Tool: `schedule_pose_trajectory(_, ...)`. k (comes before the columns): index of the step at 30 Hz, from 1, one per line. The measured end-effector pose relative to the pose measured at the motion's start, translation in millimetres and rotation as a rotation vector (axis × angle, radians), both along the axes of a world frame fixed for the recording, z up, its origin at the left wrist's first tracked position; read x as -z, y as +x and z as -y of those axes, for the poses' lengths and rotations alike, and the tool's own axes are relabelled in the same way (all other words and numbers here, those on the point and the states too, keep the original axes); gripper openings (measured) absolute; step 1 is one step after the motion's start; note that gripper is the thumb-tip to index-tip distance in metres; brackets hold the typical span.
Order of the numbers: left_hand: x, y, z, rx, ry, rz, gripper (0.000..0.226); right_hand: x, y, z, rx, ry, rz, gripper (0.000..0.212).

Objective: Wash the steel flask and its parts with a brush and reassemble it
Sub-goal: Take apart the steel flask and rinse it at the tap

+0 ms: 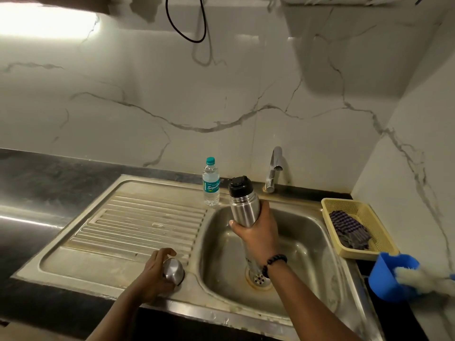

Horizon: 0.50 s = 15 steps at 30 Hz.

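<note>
L hand [154, 276] grip curled round 1 steel cup-lid [173, 271], dome side up, at the front-left corner of the sink bowl [310, 244] on the drainboard [138, 225]. R hand [257, 236] grip clamped round 1 steel flask [244, 209], held upright-ish over the bowl w/ black stopper [237, 184] on top; flask bottom sticks out below the wrist, above the drain [258, 279]. 1 water bottle [211, 182] behind the bowl's left rim, 1 tap [273, 168] behind it. Right of bowl on worktop: 1 yellow basket [369, 253] w/ a dark cloth [349, 228], 1 blue mug [389, 279] w/ 1 white brush [418, 276] in it.
</note>
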<state>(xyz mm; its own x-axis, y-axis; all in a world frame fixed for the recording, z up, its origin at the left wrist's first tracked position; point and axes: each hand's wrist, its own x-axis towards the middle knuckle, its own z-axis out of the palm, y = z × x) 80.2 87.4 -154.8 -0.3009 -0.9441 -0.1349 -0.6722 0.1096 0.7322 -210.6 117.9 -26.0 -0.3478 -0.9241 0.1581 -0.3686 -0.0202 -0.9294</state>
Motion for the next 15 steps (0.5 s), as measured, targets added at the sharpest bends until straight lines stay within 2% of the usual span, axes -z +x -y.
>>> schedule_pose_trajectory(3, -6.1, 2.2, -6.7, 0.065, 0.036, 0.095, 0.108, -2.3, 2.8, -1.2, -0.008, 0.009, 0.006, 0.074)
schedule_pose_trajectory(5, -18.1, -3.9, -10.8, -0.003, -0.049, 0.052, 0.11, -5.5, 3.3, -2.8, -0.019, 0.011, 0.024, 0.071)
schedule_pose_trajectory(7, -42.0, -16.0, -8.7, -0.169, -0.17, -0.141, 0.1, -11.3, 2.3, -5.3, -0.044, 0.014, 0.05, 0.068)
schedule_pose_trajectory(9, -81.7, -38.1, 0.0, -0.234, -0.194, -0.386, 0.098, -18.7, 0.1, -6.7, -0.102, 0.026, 0.073, 0.067)
schedule_pose_trajectory(12, -156.5, -86.8, 18.0, -0.032, -0.189, -0.646, 0.096, -33.6, -6.8, -6.8, -0.247, 0.07, 0.089, 0.072)
schedule_pose_trajectory(15, -218.0, -135.1, 34.0, 0.259, -0.062, -0.73, 0.091, -52.0, -17.1, -8.3, -0.403, 0.091, 0.117, 0.075)
